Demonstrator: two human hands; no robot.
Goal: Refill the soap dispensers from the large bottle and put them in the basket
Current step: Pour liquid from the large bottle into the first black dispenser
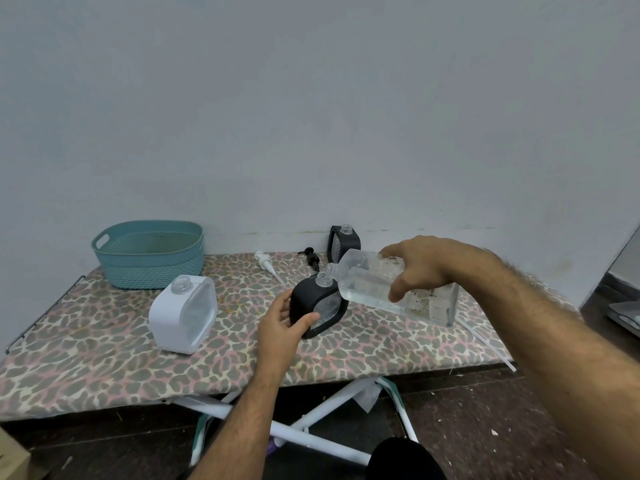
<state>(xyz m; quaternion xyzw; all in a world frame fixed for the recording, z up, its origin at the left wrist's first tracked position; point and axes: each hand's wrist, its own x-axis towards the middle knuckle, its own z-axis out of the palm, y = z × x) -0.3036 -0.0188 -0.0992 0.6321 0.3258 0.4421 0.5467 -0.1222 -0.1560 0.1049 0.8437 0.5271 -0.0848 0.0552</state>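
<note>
Left hand [282,323] gripping black dispenser [313,306], basket [149,254] apparently empty

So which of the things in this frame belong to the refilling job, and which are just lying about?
Part of the job:
large bottle, tilted in the right hand
black dispenser, held by the left hand
white dispenser
second black dispenser
white pump, black pump
teal basket

Lying about:
cardboard box
white rod

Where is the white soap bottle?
In the head view, the white dispenser stands upright and uncapped on the left of the leopard-print table, just in front of the teal basket and left of the left hand.
</note>
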